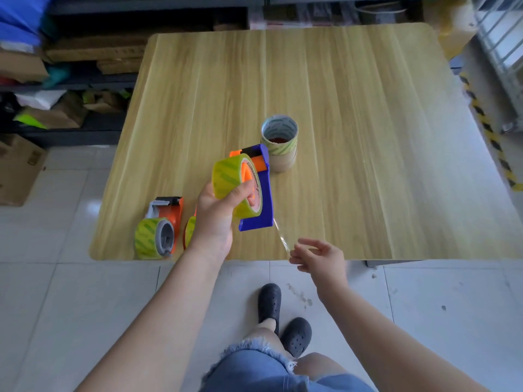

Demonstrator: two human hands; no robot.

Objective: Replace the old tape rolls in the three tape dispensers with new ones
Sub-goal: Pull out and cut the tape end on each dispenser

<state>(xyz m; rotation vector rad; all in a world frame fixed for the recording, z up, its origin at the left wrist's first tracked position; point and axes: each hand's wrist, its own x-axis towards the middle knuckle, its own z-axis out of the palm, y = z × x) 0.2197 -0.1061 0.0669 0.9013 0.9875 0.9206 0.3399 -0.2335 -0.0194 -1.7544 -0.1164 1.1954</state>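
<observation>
Left hand [215, 216]: I grip the new tape roll [236, 190] on the blue dispenser [259, 199], lifted above the table [368, 137].
Right hand [318, 257]: pinches the loose tape end [283, 240], just beside the dispenser.
Advice: keep the strip taut and straight.

A wooden table [353, 108] with light grain and rounded corners fills the middle of the view. Under it and toward the viewer lies a floor of pale glossy tiles [56, 306], which reflect soft daylight; some dark spots [302, 297] mark one tile. Beyond the far edge of the table stand dark shelves [93, 80] full of flat cardboard and packets. A brown cardboard box [19, 171] sits on the floor at the left. At the right edge, a yellow and black striped tape [489, 134] runs along the floor, near a white wire rack [503, 38].
</observation>
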